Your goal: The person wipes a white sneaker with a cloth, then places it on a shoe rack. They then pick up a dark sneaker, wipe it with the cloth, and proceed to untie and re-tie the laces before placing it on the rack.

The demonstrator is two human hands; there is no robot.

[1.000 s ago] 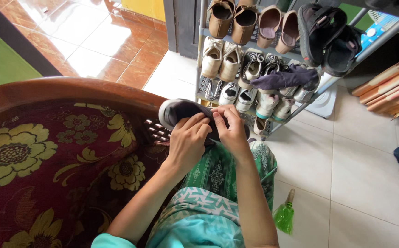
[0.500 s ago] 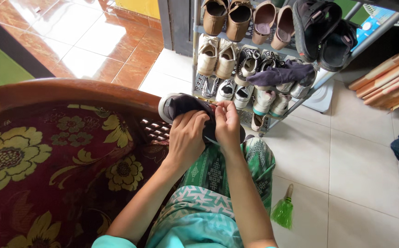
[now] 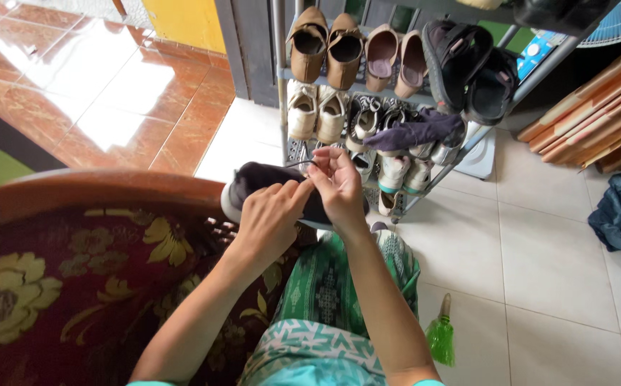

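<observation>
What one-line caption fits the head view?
Both hands, left hand and right hand, work the lace of a black white-soled sneaker before a metal shoe rack.

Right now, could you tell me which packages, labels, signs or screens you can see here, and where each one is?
Blue package or printed sheet: behind the shoe rack at upper right, partly hidden by black sandals; flat, blue with pale markings, too small to tell more.
No screens or signs are in view.
Both hands, left hand and right hand, are at the laces of a dark shoe, with no label showing.

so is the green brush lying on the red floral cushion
No, the green brush lies on the white tiled floor, right of the person's knee.
</observation>
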